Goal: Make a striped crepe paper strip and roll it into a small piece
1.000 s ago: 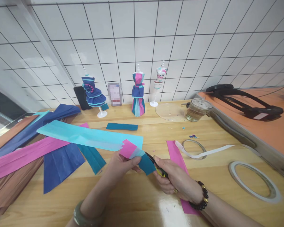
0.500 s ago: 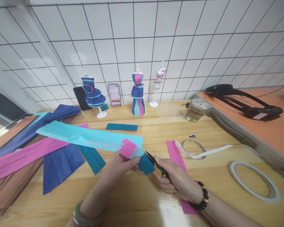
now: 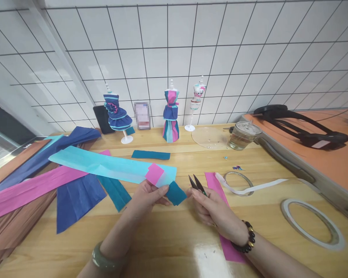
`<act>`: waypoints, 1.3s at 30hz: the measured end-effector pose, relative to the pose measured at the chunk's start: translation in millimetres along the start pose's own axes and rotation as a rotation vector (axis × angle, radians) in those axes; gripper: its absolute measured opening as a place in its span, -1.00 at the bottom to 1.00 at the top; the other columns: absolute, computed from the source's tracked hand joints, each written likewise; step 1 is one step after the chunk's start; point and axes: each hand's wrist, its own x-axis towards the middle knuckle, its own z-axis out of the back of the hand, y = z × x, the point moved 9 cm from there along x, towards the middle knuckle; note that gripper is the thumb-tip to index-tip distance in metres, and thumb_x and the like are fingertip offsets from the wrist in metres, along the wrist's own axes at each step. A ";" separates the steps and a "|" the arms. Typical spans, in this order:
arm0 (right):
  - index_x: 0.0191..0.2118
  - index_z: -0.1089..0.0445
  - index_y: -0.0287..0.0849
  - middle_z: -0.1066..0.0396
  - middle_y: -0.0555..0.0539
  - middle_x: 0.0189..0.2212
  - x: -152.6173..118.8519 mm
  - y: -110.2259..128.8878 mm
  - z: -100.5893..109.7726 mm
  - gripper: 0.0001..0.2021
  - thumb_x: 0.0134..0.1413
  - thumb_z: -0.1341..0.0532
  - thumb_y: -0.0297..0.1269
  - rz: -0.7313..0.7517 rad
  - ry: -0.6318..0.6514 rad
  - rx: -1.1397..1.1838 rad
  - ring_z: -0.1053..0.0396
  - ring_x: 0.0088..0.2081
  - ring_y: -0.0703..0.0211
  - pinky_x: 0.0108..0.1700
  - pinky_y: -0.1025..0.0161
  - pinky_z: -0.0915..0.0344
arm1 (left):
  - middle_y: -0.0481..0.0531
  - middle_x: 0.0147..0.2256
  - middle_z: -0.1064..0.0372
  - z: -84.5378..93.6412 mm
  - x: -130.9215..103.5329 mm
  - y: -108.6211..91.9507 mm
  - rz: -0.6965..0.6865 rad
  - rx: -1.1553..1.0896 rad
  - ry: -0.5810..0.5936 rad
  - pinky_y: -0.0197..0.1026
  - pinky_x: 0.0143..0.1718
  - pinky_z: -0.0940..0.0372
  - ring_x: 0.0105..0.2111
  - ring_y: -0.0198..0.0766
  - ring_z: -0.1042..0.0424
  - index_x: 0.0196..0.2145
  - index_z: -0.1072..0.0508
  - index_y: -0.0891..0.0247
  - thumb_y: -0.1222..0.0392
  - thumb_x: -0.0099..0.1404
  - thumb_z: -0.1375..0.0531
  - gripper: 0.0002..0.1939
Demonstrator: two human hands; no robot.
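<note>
Between the thumb and fingers of my left hand is a small stack of crepe paper pieces, with a pink piece at the left and a teal piece at the right. A pale blue part shows between them. My right hand grips black-bladed scissors, their blades spread and pointing up and away, just right of the teal piece and apart from it. Below my left hand's paper lies a long light blue strip. Under my right wrist runs a pink strip.
Three small dress forms stand along the tiled wall near a phone. Brown, blue and pink paper strips overlap at left. Tape rolls, a lidded glass cup and a black headset are at right.
The scissors have moved away from the teal piece and their blades have spread wider. The paper stack has shifted slightly up and left in my left hand. The camera view has turned a little.
</note>
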 end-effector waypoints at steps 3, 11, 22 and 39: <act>-0.40 -0.24 -0.17 0.16 0.23 -0.74 0.0 1.7 -0.1 -0.62 -0.05 -0.18 0.10 0.014 -0.036 -0.079 0.24 -0.72 0.45 -0.71 0.41 0.26 | 0.03 -0.46 -0.50 -7.3 -0.3 3.7 0.016 0.052 0.074 -0.33 -0.51 -0.37 -0.50 -0.29 -0.46 -0.33 -0.46 0.33 0.16 0.05 -0.30 -0.77; -0.57 -0.20 -0.19 -0.05 0.11 -0.64 0.7 6.7 -4.0 -0.64 -0.03 -0.19 -0.01 0.118 -0.058 -0.305 0.06 -0.58 0.36 -0.52 0.34 0.07 | 0.03 -0.49 -0.47 -9.2 1.2 14.7 0.039 0.075 0.093 -0.25 -0.50 -0.39 -0.56 -0.29 -0.45 -0.31 -0.42 0.33 0.02 0.14 -0.21 -0.71; -0.50 -0.34 -0.22 -0.24 0.03 -0.55 0.2 9.8 -7.6 -0.68 0.04 -0.12 -0.05 0.131 -0.053 -0.440 -0.12 -0.47 0.26 -0.40 0.32 -0.07 | 0.04 -0.42 -0.43 -6.0 -0.7 11.0 0.065 -0.055 -0.017 -0.37 -0.64 -0.36 -0.50 -0.33 -0.40 -0.27 -0.40 0.34 0.14 0.13 -0.23 -0.76; -0.34 -0.20 -0.20 -0.07 0.12 -0.66 -5.5 6.4 -14.7 -0.54 0.12 0.10 0.15 0.003 0.040 -0.270 0.04 -0.67 0.37 -0.63 0.36 0.10 | -0.14 -0.56 -0.27 15.1 1.4 0.0 -0.027 -0.087 -0.226 -0.14 -0.34 -0.43 -0.54 -0.43 -0.28 -0.27 -0.43 0.30 0.10 -0.02 -0.33 -0.64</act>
